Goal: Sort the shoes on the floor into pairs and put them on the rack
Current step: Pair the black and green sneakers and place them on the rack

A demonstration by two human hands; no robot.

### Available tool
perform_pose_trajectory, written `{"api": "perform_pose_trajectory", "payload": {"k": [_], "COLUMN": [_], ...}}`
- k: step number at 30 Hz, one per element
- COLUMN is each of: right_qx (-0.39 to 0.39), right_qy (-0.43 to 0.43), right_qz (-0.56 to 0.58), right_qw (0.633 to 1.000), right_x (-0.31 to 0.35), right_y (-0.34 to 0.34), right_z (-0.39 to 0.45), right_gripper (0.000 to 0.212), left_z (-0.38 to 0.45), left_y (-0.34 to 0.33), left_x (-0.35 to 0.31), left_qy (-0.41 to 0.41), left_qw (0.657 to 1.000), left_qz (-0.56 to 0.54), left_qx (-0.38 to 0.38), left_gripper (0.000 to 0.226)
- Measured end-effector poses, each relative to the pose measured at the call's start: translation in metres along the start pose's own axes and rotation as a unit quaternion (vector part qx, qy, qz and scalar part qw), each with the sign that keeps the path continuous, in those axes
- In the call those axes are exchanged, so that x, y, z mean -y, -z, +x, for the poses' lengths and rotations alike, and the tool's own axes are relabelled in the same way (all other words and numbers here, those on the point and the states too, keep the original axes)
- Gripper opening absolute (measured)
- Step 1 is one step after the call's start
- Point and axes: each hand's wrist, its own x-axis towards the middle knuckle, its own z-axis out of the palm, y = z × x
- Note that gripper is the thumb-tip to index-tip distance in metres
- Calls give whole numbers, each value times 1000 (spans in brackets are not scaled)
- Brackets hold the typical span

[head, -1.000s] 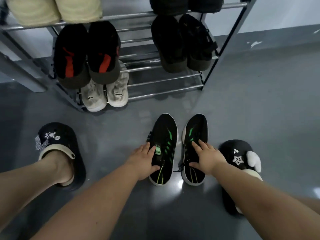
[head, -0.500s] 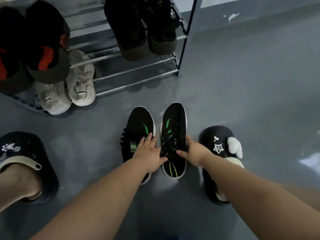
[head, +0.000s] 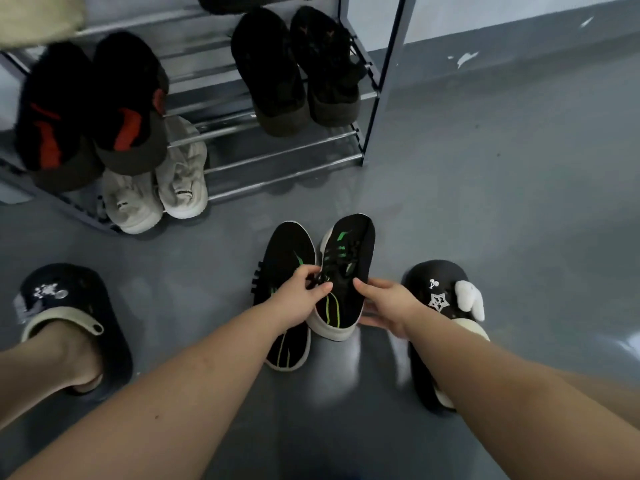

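Observation:
Two black sneakers with green stripes are on the grey floor in front of the rack (head: pixel 277 157). The left sneaker (head: pixel 287 254) lies flat. The right sneaker (head: pixel 349 247) is tilted, its heel raised off the floor. My left hand (head: pixel 298 303) pinches the laces at its tongue. My right hand (head: pixel 384 306) grips its right side near the heel, thumb on top and fingers underneath.
The rack holds black shoes with red marks (head: pixel 86 112), beige sneakers (head: pixel 156 192) on the bottom tier and dark slippers (head: pixel 294 74); bare bars lie right of the beige pair. My feet wear black clogs, the left clog (head: pixel 69 306) and the right clog (head: pixel 440 292).
Both hands went from resting on the two sneakers to taking hold of the right one, and its heel has come up off the floor. The camera moved closer and right.

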Motion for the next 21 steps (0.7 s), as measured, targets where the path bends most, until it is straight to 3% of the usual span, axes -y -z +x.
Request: {"api": "perform_pose_trajectory", "payload": {"k": [5, 11, 16, 19, 21], "right_qx": [25, 80, 118, 71, -32], "right_qy": [18, 28, -1, 19, 59], "right_qz": [-20, -92, -130, -179, -244], "right_qw": [999, 992, 984, 981, 967], "right_x": [5, 7, 7, 7, 2], "right_y": [-39, -107, -149, -158, -151], "right_z": [-15, -22, -15, -5, 6], "right_gripper": [29, 33, 49, 60, 61], "left_z": [-16, -41, -52, -51, -48], "left_y": [42, 94, 125, 130, 129], "left_x": [13, 56, 102, 124, 139], "left_qy": [39, 63, 112, 136, 148], "left_qw": [997, 984, 968, 961, 959], "left_qz": [-72, -163, -220, -236, -235], "left_qx": [9, -24, -45, -48, -56], "left_gripper": [46, 62, 60, 62, 68]}}
